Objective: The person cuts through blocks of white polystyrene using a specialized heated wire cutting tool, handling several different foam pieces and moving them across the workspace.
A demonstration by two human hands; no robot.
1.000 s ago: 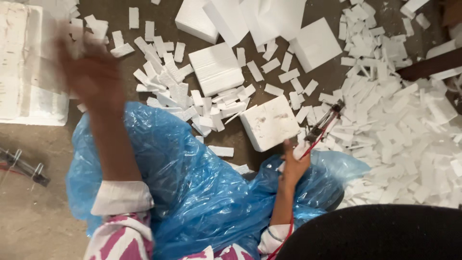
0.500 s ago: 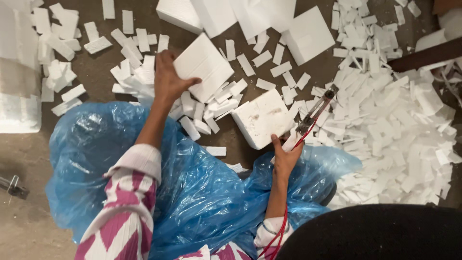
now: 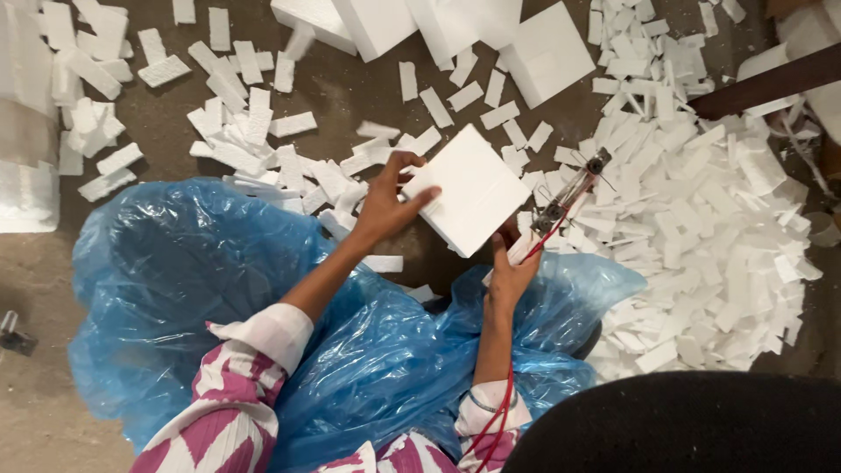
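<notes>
Hands meet over a flat square slab of white foam (image 3: pixel 464 190) in the head view — the only view there is. The left hand (image 3: pixel 388 206) reaches forward from a pink-and-white patterned sleeve (image 3: pixel 236 385), forearm angled up to the right, and pinches the slab's left edge: thumb laid across its top face, fingers curled over and behind the corner. The slab is held tilted like a diamond, lifted above the brown floor (image 3: pixel 350 96).

The right hand (image 3: pixel 511 271) rises almost straight up from a white cuff, its fingers wrapped tight round the handle of a slim cutting tool with a clear frame and small metal fittings (image 3: pixel 568 191). A red cord (image 3: pixel 499 412) trails from the tool down along the wrist. The tool's frame lies just beside the slab's right edge; whether it touches cannot be made out.

Crinkled, glossy blue plastic sheeting (image 3: pixel 193 289) is spread beneath both arms. Short rectangular white foam strips (image 3: pixel 710 228) — matte, with crisp cut edges — lie heaped thickly to the right and scattered thinner to the upper left. Several larger white foam blocks (image 3: pixel 547 51) sit near the top edge. A dark rounded shape (image 3: pixel 683 425) fills the lower right corner.
</notes>
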